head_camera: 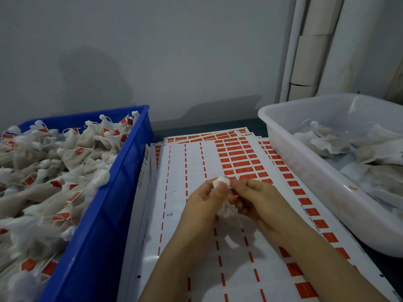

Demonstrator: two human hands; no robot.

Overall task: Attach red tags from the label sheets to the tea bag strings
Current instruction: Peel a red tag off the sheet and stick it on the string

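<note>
A white tea bag [225,209] hangs between my two hands above the label sheets [239,162]. My left hand [202,199] grips its gathered top, which pokes out above my thumb. My right hand [259,199] pinches something small at the bag's neck; a sliver of red shows between the fingers, and I cannot tell whether it is a tag. The string is too thin to make out. The top sheet has most of its left columns peeled bare, while red tags fill the upper right block.
A blue crate [130,171] on the left is heaped with tea bags bearing red tags. A white tub [305,171] on the right holds untagged tea bags. Several label sheets lie stacked between them. A grey wall and white pipes [316,46] stand behind.
</note>
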